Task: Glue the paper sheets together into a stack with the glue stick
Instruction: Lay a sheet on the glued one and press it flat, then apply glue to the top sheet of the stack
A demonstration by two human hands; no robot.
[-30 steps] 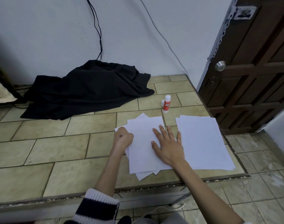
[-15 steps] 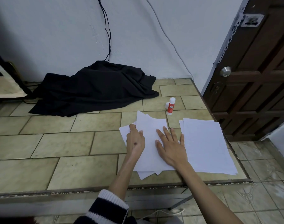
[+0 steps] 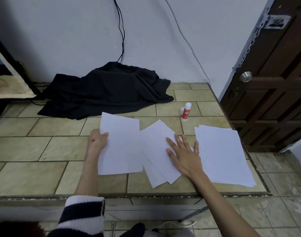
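My left hand (image 3: 97, 141) pinches the left edge of a white paper sheet (image 3: 121, 147), which lies to the left of the fanned middle pile (image 3: 157, 151). On that pile my right hand (image 3: 185, 153) presses flat with its fingers spread. A second stack of white sheets (image 3: 221, 154) lies at the right end of the tiled surface. The red and white glue stick (image 3: 186, 112) stands upright behind the papers, with its white cap (image 3: 182, 110) beside it.
A crumpled black cloth (image 3: 107, 89) lies at the back against the wall, under hanging cables (image 3: 121, 31). The tiled surface's front edge (image 3: 146, 196) runs below my forearms. A dark wooden door (image 3: 274, 82) with a metal knob stands at the right.
My left hand has taken the top sheet and drawn it leftward off the middle pile. My right hand has stayed flat on the pile.
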